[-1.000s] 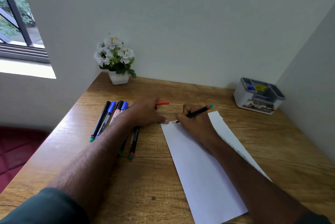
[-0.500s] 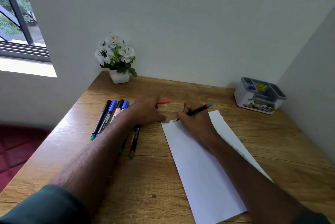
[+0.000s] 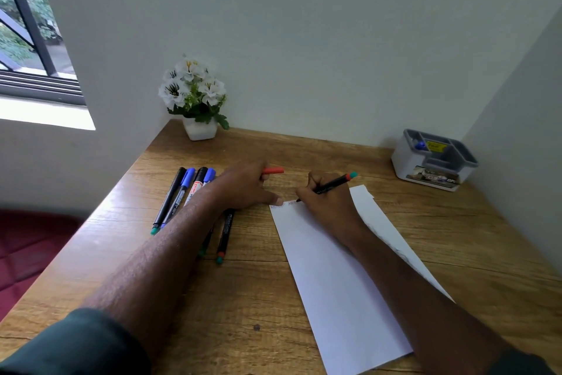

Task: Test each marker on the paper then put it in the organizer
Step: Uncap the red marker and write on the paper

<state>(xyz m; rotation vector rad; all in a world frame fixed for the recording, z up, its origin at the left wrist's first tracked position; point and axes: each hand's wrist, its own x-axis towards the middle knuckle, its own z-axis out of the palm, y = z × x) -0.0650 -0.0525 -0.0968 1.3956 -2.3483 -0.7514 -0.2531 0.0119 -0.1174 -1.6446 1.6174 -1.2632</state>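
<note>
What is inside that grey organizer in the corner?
The organizer shows a blue-capped item and a yellow label in its back compartments. Its walls hide the compartment bottoms.

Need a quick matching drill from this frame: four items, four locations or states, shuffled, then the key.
Items:
1. red cap
2. marker with the teal end
3. organizer
4. flower pot

Places:
A. back left corner of the desk
B. in the right hand, tip on the paper
C. back right, near the wall
D. held by the left hand

Pairs: 1-D, 2-B, 3-C, 4-A
</note>
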